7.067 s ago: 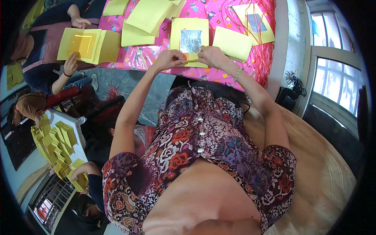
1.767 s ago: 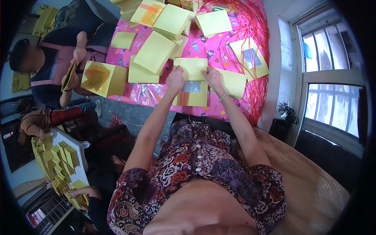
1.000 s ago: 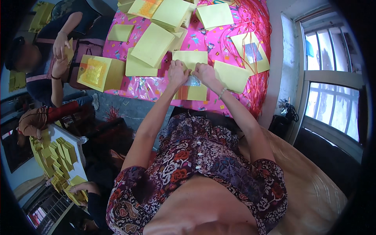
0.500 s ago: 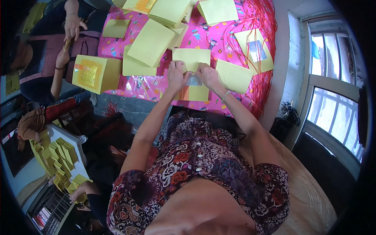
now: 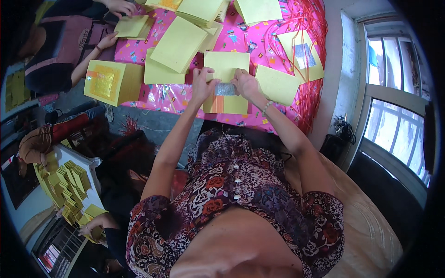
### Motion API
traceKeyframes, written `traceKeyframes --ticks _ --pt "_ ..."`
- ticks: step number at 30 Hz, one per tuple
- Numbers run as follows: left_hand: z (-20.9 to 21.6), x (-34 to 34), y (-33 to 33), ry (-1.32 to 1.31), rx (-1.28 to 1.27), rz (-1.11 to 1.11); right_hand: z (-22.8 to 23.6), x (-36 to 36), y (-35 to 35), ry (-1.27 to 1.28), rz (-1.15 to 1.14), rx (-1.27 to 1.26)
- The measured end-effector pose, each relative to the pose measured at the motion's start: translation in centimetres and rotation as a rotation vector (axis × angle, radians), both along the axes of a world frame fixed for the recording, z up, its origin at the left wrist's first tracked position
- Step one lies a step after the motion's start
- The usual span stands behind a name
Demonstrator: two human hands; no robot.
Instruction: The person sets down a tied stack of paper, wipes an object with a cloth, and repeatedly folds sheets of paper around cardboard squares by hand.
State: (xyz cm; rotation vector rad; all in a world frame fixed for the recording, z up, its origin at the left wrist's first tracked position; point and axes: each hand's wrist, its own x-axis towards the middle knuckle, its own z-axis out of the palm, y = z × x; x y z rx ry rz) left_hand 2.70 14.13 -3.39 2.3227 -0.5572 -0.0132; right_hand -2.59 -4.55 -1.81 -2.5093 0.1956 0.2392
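A yellow paper sheet (image 5: 226, 64) lies in front of me, its near part showing a silver foil patch and an orange band. My left hand (image 5: 203, 87) grips the sheet's left side, fingers curled and thumb pointing inward. On the right side my right hand (image 5: 245, 85) pinches it with bent fingers. Between the two hands the paper looks bent or folded; the fingers hide part of that line. More yellow paper (image 5: 225, 105) shows under the near edge. A stack of yellow paper (image 5: 277, 85) sits just right of my right hand.
The pink patterned tablecloth (image 5: 174, 98) carries several yellow paper stacks (image 5: 178, 44). Red strings (image 5: 317, 51) hang along the right edge. At left, a co-worker's hand (image 5: 107, 41) touches yellow folded paper (image 5: 132, 26). Lower left, another person's hand is beside a white table (image 5: 95, 185) with yellow papers.
My left hand has shifted slightly left, and more of the silver patch shows between my hands. The co-worker's hands have moved from their chest to the yellow folded paper at the table's left corner.
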Motion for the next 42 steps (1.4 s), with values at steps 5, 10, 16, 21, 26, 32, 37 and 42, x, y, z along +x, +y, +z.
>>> traceKeyframes --ticks 5,10,16,21,26,32,37,42 --pt "-1.8 1.8 1.4 0.344 -0.09 -0.021 0.1 0.1 0.0 0.013 0.021 0.001" --pt "-3.7 2.3 2.9 0.568 -0.489 -0.082 0.4 0.4 0.2 0.012 0.033 0.006" --pt "-2.8 1.5 3.0 0.681 -0.664 -0.117 0.5 -0.3 0.3 -0.024 0.026 0.012" --pt "-2.8 1.8 3.2 0.655 -0.642 -0.104 -0.7 0.1 0.1 -0.073 0.038 -0.013" --pt "-2.8 1.6 3.4 0.713 -0.668 -0.084 -0.2 0.2 0.8 0.029 0.027 -0.101" --pt "-2.6 1.8 3.7 0.79 -0.634 -0.08 0.9 0.3 0.8 0.043 0.06 -0.096" --pt "-2.9 1.6 3.4 0.826 -0.673 -0.003 0.0 0.1 0.7 0.003 0.062 -0.082" --pt "-3.3 1.8 3.0 0.865 -0.721 0.072 -1.1 0.5 0.7 -0.059 0.075 -0.099"
